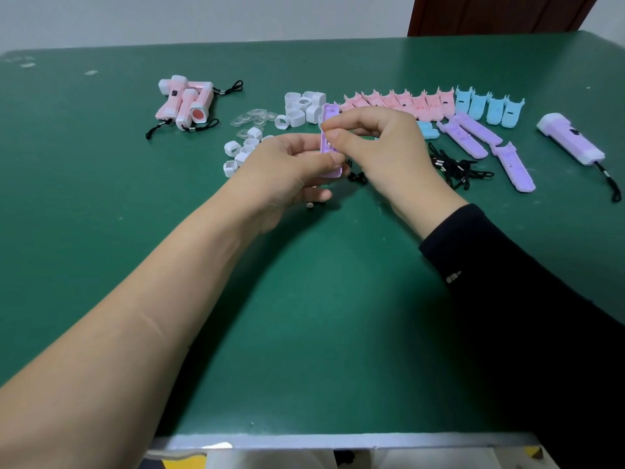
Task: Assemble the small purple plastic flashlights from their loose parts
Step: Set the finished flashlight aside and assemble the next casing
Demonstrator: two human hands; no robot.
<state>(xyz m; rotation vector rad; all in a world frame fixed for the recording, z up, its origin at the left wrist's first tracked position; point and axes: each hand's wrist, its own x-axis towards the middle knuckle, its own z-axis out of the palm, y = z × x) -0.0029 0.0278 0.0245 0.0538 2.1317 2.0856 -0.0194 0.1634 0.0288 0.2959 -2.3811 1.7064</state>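
I am looking down at a green counter, where my left hand holds one purple shell, a long half of a flashlight body, standing nearly upright just above the surface. My left fingers curl round its lower part, with the thumb pressed on its near edge. My right hand has thumb and forefinger pinched close together at the middle of the shell; whether a tiny part sits between them is hidden. The shell looks like thin, light, rigid plastic, smooth enough to slip, with small prongs at the top that I judge could bend or snap. It seems best gripped by its long side edges, low down, so that the hollow inside stays free. To my right, lying on the counter, are more purple shells, a tangle of black cords and one finished purple flashlight. Behind my hands runs a row of pink shells and blue shells. To my left are white caps, clear lenses and a pile of finished pink flashlights. The lenses and caps look tiny and light, likely to skid if nudged.
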